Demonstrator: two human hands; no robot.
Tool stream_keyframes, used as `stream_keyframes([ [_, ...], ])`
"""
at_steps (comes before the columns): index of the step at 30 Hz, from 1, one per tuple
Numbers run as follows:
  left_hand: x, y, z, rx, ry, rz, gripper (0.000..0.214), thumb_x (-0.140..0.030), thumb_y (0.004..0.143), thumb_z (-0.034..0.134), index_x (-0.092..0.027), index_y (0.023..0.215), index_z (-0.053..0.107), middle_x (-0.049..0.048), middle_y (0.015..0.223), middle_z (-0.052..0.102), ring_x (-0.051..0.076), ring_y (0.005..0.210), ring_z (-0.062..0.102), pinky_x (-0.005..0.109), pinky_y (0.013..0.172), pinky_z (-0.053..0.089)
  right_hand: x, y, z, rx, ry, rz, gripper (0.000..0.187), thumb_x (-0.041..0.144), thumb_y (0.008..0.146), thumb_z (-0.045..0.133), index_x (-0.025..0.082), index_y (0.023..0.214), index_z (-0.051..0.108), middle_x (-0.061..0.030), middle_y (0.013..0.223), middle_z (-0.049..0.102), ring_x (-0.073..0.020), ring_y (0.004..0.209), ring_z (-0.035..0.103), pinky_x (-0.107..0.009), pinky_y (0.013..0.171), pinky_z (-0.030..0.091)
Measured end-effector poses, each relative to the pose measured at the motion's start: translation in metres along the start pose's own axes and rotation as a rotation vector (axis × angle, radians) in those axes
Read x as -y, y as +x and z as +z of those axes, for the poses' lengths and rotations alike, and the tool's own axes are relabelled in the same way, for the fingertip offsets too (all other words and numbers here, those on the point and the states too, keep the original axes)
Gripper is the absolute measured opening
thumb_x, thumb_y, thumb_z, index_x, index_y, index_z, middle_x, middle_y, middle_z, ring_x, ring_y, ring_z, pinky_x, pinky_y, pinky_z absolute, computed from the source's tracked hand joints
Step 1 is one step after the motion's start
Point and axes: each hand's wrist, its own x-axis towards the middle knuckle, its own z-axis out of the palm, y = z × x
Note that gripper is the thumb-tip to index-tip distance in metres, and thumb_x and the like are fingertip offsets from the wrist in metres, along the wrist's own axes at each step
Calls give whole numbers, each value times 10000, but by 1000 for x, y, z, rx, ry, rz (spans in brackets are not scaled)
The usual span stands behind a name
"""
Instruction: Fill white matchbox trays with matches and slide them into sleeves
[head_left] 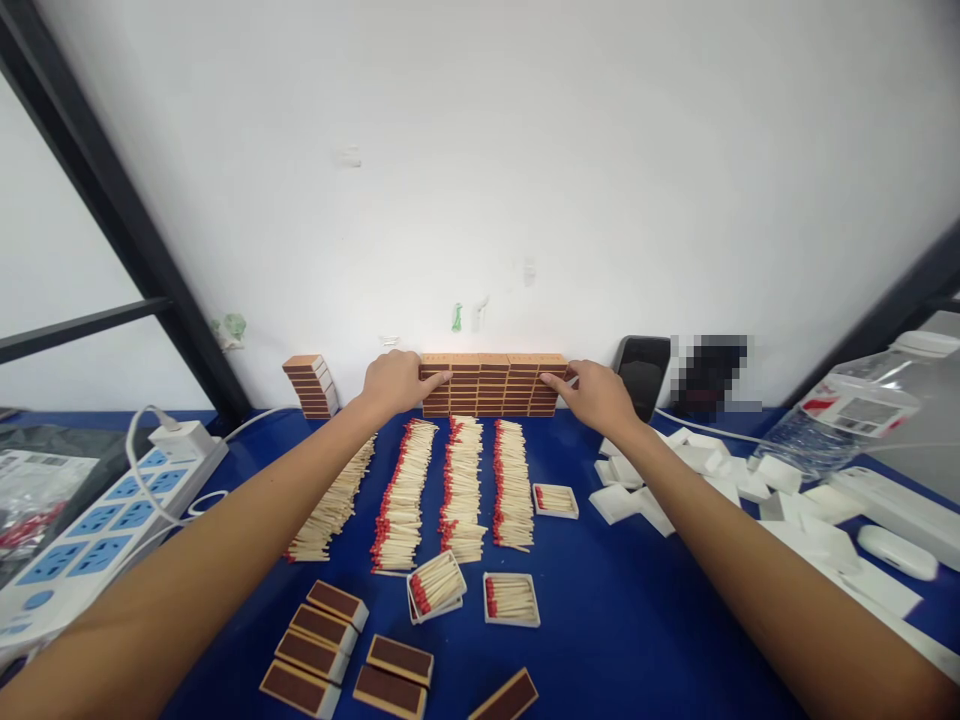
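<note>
A wide stack of matchboxes (493, 386), several columns side by side with brown striking sides facing me, stands against the wall. My left hand (396, 381) grips its left end, thumb on the front face. At the right end, my right hand (598, 393) holds the stack in the same way, thumb in front. The fingers behind both ends are partly hidden. Below the stack, rows of red-tipped matches (463, 475) lie on the blue table. Three open trays of matches (511, 600) sit near them, one tilted on another piece.
A smaller matchbox stack (310, 386) stands to the left. Loose matchboxes (311, 655) lie in front. A power strip (112, 515) with cables is at left. White empty trays (705, 455), a phone (642, 372), an oval white case (897, 552) and a plastic bottle (855, 410) are at right.
</note>
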Motion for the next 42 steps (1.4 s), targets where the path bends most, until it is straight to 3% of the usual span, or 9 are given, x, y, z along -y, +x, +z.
stream_keyframes([
  [9,-6,-1,0,-11,2,-49,912,-927,865,371,-108,934,767,242,905,738,389,894,711,430,741,503,11,-4,-1,6,-71,49,636,727,993,481,148,958,741,-216,966,772,-379,895,723,-410,670,470],
  [23,-11,1,-2,-2,19,-96,948,-971,821,356,-122,936,762,240,944,746,388,913,716,419,731,509,21,-8,-2,40,-129,64,584,637,1047,463,111,1065,717,-212,1066,756,-347,985,721,-370,740,468],
  [32,-10,-2,-9,6,18,-103,935,-964,838,338,-134,866,770,240,934,758,400,923,725,435,741,510,21,-8,-3,44,-144,79,623,676,1044,424,126,1033,716,-196,1060,753,-340,984,722,-367,723,480],
  [35,-5,-12,-15,-7,21,-97,898,-930,862,374,-134,938,782,233,952,770,411,941,726,454,763,513,23,-9,-9,40,-155,95,657,694,1037,413,115,1023,724,-215,1075,747,-359,995,721,-384,735,495],
  [39,10,-42,-31,-61,30,-93,763,-810,920,477,-136,1155,746,205,1065,783,390,1026,719,455,838,516,31,-9,-27,3,-230,124,745,702,1046,341,68,1108,727,-271,1136,728,-404,1039,715,-428,763,514],
  [42,21,-73,-43,-99,-16,-47,573,-678,939,572,-162,1126,737,142,1017,799,335,955,730,432,835,512,38,-8,-49,11,-312,75,627,597,1065,390,74,1151,724,-267,1150,733,-396,1028,715,-434,772,512],
])
